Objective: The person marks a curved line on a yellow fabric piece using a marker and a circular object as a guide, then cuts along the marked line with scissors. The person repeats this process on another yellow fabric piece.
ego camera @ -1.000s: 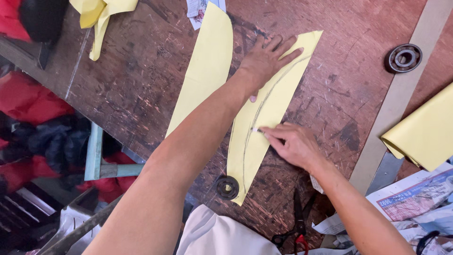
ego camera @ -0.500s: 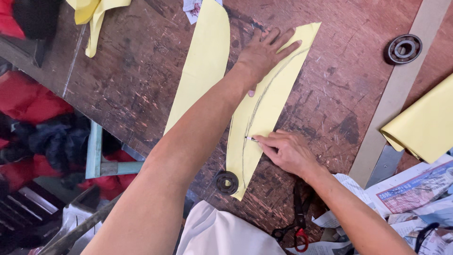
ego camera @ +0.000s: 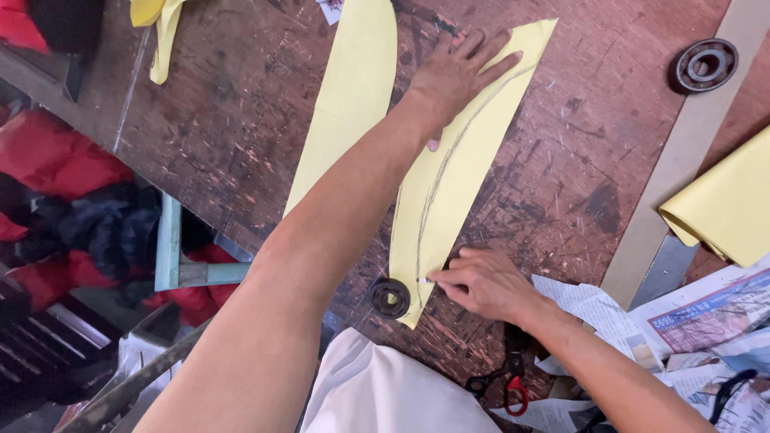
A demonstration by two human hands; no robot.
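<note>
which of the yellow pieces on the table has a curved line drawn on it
The yellow piece under both hands, with a ring weight at its near tip. The yellow strip beside it and the folded yellow piece at right show no line.

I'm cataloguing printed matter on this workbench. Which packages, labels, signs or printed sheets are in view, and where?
Newspaper sheets: lower right corner, crumpled; grey-white with a red and blue picture block.
Torn newsprint piece: beside the right hand, white with grey print.
Printed scrap: top edge, small, white, cut off by the frame.
No packages, signs or screens.
</note>
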